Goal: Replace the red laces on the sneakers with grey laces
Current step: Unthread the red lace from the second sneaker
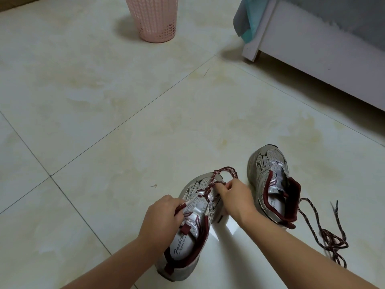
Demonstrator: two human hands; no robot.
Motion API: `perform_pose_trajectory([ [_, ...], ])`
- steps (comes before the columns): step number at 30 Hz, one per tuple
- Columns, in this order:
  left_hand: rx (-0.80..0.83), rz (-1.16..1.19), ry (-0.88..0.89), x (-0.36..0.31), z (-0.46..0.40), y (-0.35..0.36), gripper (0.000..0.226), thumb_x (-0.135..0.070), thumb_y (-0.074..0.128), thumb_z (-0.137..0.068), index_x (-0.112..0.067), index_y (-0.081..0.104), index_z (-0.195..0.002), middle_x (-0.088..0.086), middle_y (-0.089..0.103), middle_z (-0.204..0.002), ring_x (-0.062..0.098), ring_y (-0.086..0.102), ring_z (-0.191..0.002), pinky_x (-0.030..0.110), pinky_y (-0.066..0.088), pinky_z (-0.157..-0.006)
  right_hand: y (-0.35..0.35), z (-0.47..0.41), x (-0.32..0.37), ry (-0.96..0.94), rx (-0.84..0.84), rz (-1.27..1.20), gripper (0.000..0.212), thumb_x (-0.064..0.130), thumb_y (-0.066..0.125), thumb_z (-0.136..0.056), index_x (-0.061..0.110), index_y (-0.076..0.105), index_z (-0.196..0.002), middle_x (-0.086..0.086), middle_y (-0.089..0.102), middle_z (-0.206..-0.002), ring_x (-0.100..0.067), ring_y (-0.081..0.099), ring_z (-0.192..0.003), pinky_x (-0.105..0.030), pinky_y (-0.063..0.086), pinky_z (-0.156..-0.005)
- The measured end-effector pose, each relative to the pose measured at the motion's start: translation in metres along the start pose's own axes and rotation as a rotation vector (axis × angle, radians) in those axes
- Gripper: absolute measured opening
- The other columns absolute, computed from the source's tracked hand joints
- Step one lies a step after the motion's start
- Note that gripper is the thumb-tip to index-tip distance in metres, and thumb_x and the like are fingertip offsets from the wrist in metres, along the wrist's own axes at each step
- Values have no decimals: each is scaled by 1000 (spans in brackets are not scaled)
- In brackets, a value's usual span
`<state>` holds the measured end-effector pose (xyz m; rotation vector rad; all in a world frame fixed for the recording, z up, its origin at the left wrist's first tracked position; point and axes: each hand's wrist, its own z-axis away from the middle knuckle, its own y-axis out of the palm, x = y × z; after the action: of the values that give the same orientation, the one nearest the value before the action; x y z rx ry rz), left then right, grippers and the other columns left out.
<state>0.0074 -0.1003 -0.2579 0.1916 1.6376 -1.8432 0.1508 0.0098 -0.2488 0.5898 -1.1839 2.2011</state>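
Note:
Two grey and silver sneakers with dark red lining stand on the tiled floor. The near sneaker (193,243) still carries a red lace (210,184) through its front eyelets, with a loop sticking up past the toe. My left hand (160,220) grips the lace end at the sneaker's left side. My right hand (235,197) pinches the lace loop over the tongue. The second sneaker (270,180) stands to the right with no lace in it. A loose red lace (325,236) lies in a heap on the floor to its right.
A pink plastic basket (155,17) stands at the far middle. A white bed frame (312,53) with grey and teal cloth (248,19) hanging over it fills the upper right. Pale floor tiles (104,101) stretch to the left and ahead.

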Motion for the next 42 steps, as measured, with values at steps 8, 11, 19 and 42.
perform_pose_trajectory([
  [8,-10,-1,0,2,1,-1,22,-23,49,-88,-24,64,-104,-4,58,-89,12,54,-84,19,33,-66,0,-1,-6,2,7,-39,37,18,60,-87,14,39,-56,-5,49,-60,-25,50,-66,-38,44,-67],
  [11,-18,1,-2,2,0,-1,22,-21,49,-88,-23,65,-103,-3,59,-89,13,55,-83,19,33,-66,-9,-7,-8,11,-157,-140,29,16,52,-90,11,41,-63,-18,56,-72,-35,58,-75,-46,48,-77],
  [19,-23,7,2,1,1,-1,23,-21,51,-87,-25,65,-105,-4,58,-88,13,54,-84,19,31,-66,11,3,-16,58,164,-169,38,20,61,-87,15,39,-56,-8,48,-54,-23,48,-51,-34,43,-55],
  [42,-27,0,11,2,0,0,24,-23,49,-88,-26,64,-107,-3,59,-92,14,55,-87,19,32,-67,-7,-14,-17,107,-193,-293,27,17,52,-92,9,47,-67,-12,51,-71,-25,50,-74,-46,48,-80],
])
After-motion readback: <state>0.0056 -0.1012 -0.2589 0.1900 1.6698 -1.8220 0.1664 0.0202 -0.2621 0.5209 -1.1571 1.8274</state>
